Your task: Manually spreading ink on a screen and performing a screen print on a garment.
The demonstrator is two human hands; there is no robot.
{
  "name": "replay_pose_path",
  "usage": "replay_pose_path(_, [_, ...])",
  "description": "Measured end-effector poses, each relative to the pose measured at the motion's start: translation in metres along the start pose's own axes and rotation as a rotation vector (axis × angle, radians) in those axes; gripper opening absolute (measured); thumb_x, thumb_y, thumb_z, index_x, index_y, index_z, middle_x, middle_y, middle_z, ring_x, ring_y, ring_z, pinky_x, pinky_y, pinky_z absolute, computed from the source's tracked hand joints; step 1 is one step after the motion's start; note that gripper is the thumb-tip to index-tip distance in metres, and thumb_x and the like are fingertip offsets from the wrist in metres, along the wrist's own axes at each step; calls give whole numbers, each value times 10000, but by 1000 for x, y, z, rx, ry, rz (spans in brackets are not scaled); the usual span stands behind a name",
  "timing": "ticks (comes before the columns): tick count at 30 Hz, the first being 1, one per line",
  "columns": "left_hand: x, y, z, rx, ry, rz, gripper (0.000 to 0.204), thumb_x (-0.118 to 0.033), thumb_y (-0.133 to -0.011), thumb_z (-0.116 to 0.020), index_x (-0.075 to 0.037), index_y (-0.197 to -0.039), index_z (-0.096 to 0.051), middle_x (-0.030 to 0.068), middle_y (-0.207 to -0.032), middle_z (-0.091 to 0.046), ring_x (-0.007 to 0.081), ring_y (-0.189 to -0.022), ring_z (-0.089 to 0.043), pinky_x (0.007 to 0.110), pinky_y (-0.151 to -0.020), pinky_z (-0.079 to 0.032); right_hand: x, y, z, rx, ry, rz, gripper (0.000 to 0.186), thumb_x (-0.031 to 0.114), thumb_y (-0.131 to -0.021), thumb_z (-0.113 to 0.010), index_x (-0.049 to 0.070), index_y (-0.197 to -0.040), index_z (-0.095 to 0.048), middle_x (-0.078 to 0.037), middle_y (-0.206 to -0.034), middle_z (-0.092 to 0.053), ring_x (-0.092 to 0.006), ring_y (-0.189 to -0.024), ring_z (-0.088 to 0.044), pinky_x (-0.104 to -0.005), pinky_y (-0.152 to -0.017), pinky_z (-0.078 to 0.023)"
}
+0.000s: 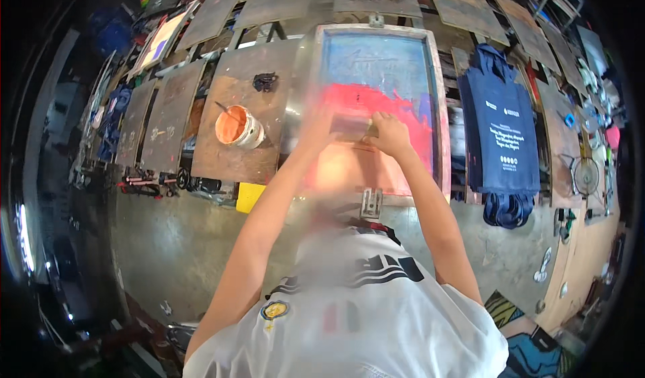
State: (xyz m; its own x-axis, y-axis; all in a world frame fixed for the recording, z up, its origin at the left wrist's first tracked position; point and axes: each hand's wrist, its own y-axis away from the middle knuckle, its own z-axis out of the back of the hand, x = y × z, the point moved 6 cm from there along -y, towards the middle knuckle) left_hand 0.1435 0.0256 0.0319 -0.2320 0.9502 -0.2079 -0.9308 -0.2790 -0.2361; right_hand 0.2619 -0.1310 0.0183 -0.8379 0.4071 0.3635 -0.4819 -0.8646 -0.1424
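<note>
A screen printing frame (440, 109) with a pale, stained rim lies in front of me. Its mesh is blue at the far end and covered in red-pink ink (363, 99) across the middle, with a paler orange-pink stretch nearer to me. Both hands are on a squeegee (353, 127) that lies crosswise on the mesh at the edge of the thick ink. My right hand (391, 135) is closed round its right end, fingers curled over the top. At the other end, my left hand (317, 124) grips it too, though a blurred band smears its outline.
Left of the frame, a board (235, 160) carries a tub of orange ink (252, 133) with a stirring stick (225, 109) and a crumpled dark cloth (265, 81). To the right lie dark blue tote bags (500, 123). A metal clamp (371, 202) sits at the frame's near edge.
</note>
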Motion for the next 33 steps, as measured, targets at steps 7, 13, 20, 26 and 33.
replay_pose_path(7, [-58, -84, -23, 121, -7, -356, 640, -265, -660, -871, -134, -1203, -559, 29, -1195, -589, 255, -1163, -526, 436, -952, -434, -28, 50, 11, -184, 26, -520, 430, 293, -753, -775, 82, -1041, -534, -143, -1024, -649, -368, -973, -655, -481, -747, -567])
replay_pose_path(13, [-61, -94, -54, 267, 36, -397, 652, -240, -658, -878, -108, -1203, -547, 54, -1193, -579, 280, -1166, -529, 439, -959, -438, -35, 59, 1, -184, 95, -694, 424, 293, -734, -772, 74, -1025, -555, -153, -988, -665, -371, -938, -670, -481, -725, -577])
replay_pose_path(20, [2, -51, -57, 225, 270, -271, 668, -266, -703, -863, -81, -1246, -521, 115, -1251, -561, 335, -1163, -545, 470, -985, -435, -5, 26, 4, -44, 103, -528, 375, 304, -766, -716, 65, -1028, -596, -157, -981, -690, -360, -921, -682, -489, -737, -577])
replay_pose_path(26, [12, 0, -29, 266, 128, -148, 695, -361, -743, -828, -80, -1291, -506, 130, -1285, -557, 335, -1226, -519, 481, -1007, -416, 9, 30, -27, 90, 116, -410, 468, 360, -721, -757, 72, -1051, -593, -151, -1000, -682, -354, -961, -669, -484, -775, -570])
replay_pose_path(33, [-10, -34, -24, 238, 121, -321, 691, -322, -688, -853, -116, -1266, -535, 72, -1247, -569, 296, -1204, -516, 458, -988, -413, 31, 71, -9, -235, 60, -549, 502, 353, -734, -808, 76, -1062, -547, -149, -1046, -647, -360, -1011, -631, -494, -786, -546])
